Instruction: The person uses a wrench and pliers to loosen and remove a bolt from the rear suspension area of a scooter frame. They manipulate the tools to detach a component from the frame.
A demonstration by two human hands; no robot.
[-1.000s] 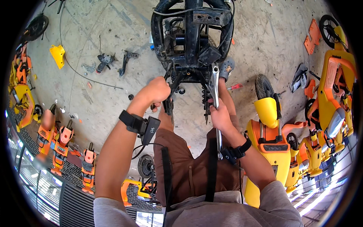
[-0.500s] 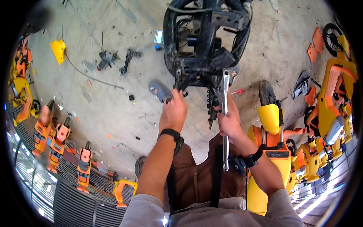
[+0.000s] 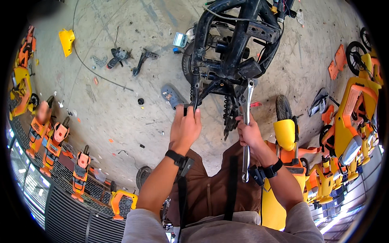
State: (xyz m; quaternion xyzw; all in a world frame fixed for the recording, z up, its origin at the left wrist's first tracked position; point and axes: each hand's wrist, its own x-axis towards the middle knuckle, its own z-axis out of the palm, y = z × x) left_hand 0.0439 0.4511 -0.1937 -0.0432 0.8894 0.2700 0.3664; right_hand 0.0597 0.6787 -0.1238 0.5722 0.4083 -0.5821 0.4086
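A black motorbike frame [image 3: 238, 44] stands in front of me, its top leaning to the right, with coil-spring shock absorbers at its near end. My left hand [image 3: 185, 127] is closed around a dark bar-like part [image 3: 196, 95] beside the left shock [image 3: 195, 77]. Whether that part belongs to the frame or is a separate tool, I cannot tell. A long chrome wrench [image 3: 246, 141] is in my right hand [image 3: 250, 133], held nearly upright. Its upper end lies beside the right shock [image 3: 228, 109], and its lower end hangs over my right thigh.
Yellow-orange motorbikes [image 3: 350, 117] crowd the right side, one close to my right arm. A grey clog [image 3: 172, 96] shows left of the frame. Loose dark parts [image 3: 117, 57], a cable [image 3: 97, 75] and a yellow panel [image 3: 67, 40] lie on the concrete floor. Orange body frames [image 3: 54, 135] line the left.
The black frame has tilted to the right, and a wheel now shows behind its left side. Both hands keep their grips; the wrench has shifted slightly right in view.
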